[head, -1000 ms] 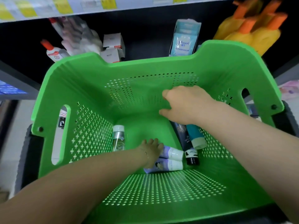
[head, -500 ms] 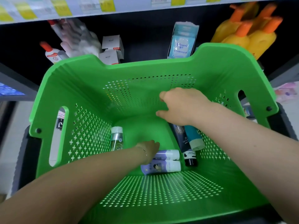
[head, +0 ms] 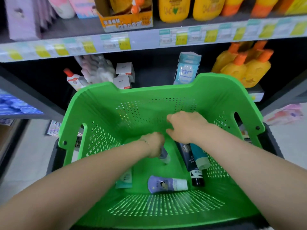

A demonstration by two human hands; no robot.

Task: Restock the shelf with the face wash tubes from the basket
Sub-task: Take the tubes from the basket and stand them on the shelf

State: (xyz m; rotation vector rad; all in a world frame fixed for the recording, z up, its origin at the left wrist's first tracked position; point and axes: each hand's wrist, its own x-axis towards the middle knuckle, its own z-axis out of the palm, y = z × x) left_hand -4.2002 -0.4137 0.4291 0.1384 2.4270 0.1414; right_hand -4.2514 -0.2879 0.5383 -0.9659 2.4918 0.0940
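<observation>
A green perforated basket (head: 166, 92) stands in front of the shelf. My left hand (head: 153, 143) grips a purple tube with a white cap (head: 163, 155), lifted above the basket floor. A second purple tube (head: 167, 184) lies flat on the floor. A dark tube (head: 186, 156) with a black cap and a teal tube (head: 198, 155) lie at the right. A pale green tube (head: 125, 179) shows partly under my left forearm. My right hand (head: 186, 127) hovers inside the basket with loosely curled fingers, holding nothing.
The dark lower shelf (head: 149, 75) behind the basket holds white boxes (head: 123, 75), a pale blue pack (head: 186, 70), a red-capped bottle (head: 71, 78) and yellow bottles with orange caps (head: 244, 67). The upper shelf carries yellow bottles (head: 174, 8) and price labels.
My left hand has closed on one purple tube and lifted it off the basket floor. The view has tilted up, showing more shelf. My right hand has hardly moved.
</observation>
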